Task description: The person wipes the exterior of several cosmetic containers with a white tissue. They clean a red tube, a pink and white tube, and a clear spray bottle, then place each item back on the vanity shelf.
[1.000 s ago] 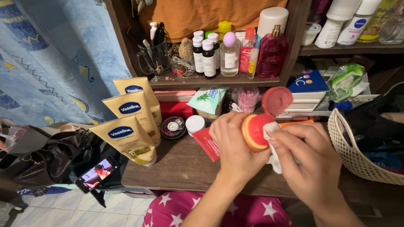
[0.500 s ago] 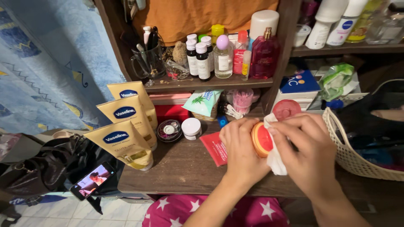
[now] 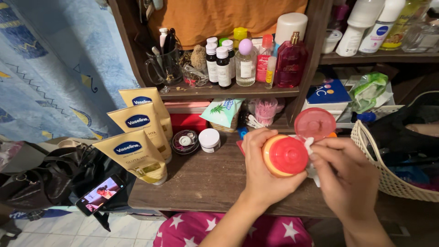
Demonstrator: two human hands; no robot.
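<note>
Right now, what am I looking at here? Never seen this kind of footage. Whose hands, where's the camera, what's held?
There is no machine: a person wears one camera on the head, looking down at their own two bare hands. The left hand grips an orange container with a red top, its round red flip lid hanging open. The right hand presses a white tissue against the top's edge. They work over a brown wooden desk with three yellow lotion tubes, a small white jar and a woven basket.
</note>
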